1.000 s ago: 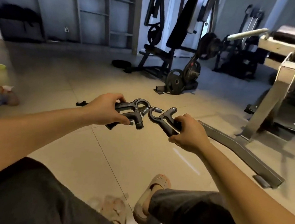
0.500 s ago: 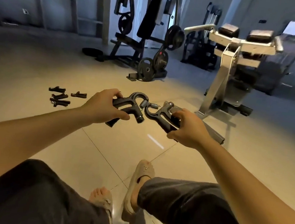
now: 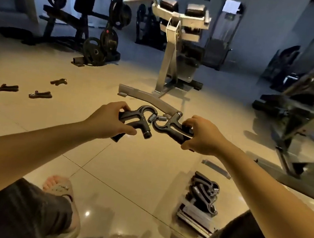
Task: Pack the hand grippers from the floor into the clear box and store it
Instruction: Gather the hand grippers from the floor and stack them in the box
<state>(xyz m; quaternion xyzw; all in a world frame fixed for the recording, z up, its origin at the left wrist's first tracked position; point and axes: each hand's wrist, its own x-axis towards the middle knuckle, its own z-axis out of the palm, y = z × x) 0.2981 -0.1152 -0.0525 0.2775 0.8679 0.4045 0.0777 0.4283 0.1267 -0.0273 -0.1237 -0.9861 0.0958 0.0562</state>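
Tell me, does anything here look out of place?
Yes: several loose hand grippers lie scattered on the floor at far left, apart from the clear box, which holds others. The left hand and right hand each hold one more.

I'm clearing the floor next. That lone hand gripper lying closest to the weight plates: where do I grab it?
Take the hand gripper by its paired handles, coming down from above with your grip across both. It seems to lie flat on the tile, handles stretching left, bulkier head raised at the right end.
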